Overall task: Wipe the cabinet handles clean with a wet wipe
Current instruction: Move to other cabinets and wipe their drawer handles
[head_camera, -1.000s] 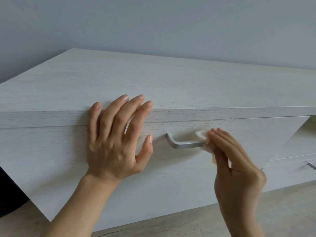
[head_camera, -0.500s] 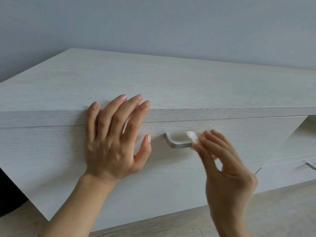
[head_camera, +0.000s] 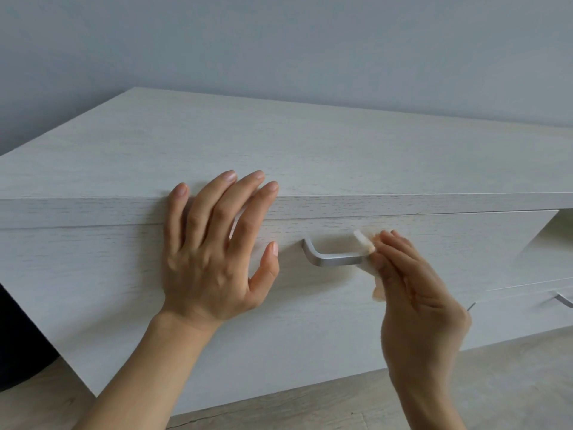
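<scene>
The cabinet handle (head_camera: 336, 260), a brushed metal bar with bent ends, sits on the upper drawer front of a pale wood-grain cabinet (head_camera: 310, 150), a little right of the middle of the view.

At the far left a dark shape (head_camera: 18, 352) shows beside the cabinet's corner, too dim to tell what it is. Next comes the left hand (head_camera: 214, 259), laid flat against the drawer front just left of the handle. Its fingers (head_camera: 198, 212) are straight and spread, grasping nothing. The fingertips reach up over the front edge of the cabinet top, and the thumb points towards the handle's left bend without touching it.

The left half of the handle is bare. At its right end a white wet wipe (head_camera: 364, 243) is folded over the bar, one corner sticking up above it and a thin flap hanging below. The right hand (head_camera: 418, 299) holds the wipe there, its fingers close together and pressing the wipe onto the bar. The thumb is hidden behind them.

Further right and lower, a second handle (head_camera: 564, 300) sits on another drawer front at the frame edge. A light wood floor (head_camera: 310, 408) runs below the cabinet, and a grey-blue wall (head_camera: 279, 41) stands behind it.
</scene>
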